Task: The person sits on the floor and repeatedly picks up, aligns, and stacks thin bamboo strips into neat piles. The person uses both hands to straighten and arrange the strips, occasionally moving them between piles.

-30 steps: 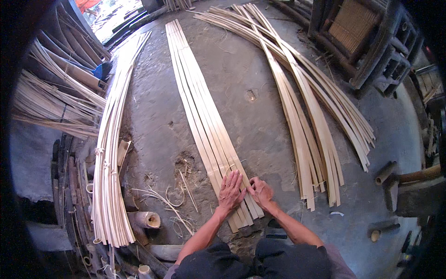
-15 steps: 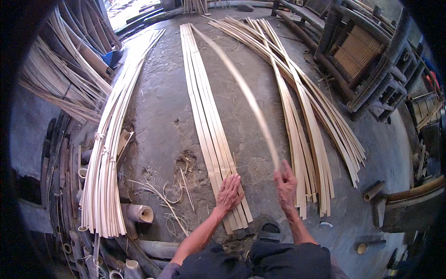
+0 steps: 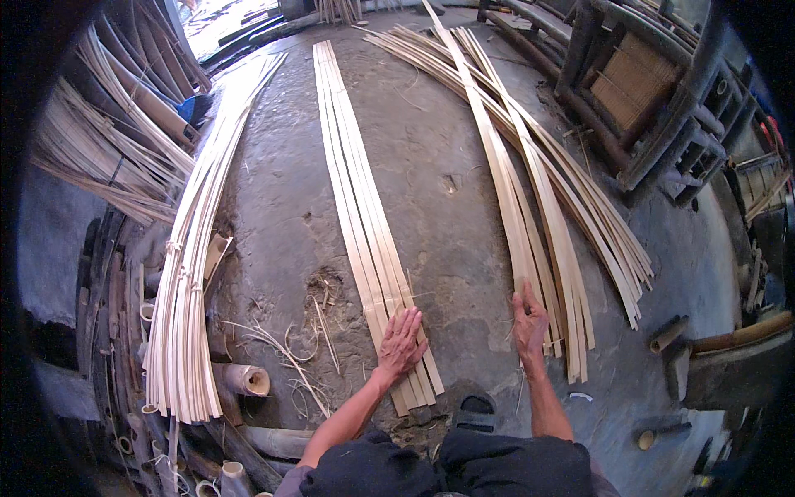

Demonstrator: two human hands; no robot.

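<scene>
Several pale, flat bamboo strips (image 3: 352, 186) lie side by side on the floor in front of me. Near their lower ends my left hand (image 3: 401, 344) rests flat on top, fingers stretched out. To the right, my right hand (image 3: 530, 323) pinches the near end of a long bamboo strip (image 3: 474, 103). That strip runs along the left edge of a crossed pile of bamboo strips (image 3: 571, 248), and its far end reaches past the top of the view. Part of its near end is hidden by my fingers.
A tied bundle of strips (image 3: 186, 265) lies at the left, near cut bamboo tubes (image 3: 248, 379). Thin shavings (image 3: 281, 352) litter the floor by my left arm. A dark bamboo chair (image 3: 633, 91) stands at the far right, and more strips (image 3: 99, 149) lean at the far left.
My right hand has moved a little right and nearer me, carrying the strip from beside the middle row over to the right-hand pile. The left hand stays on the middle strips.
</scene>
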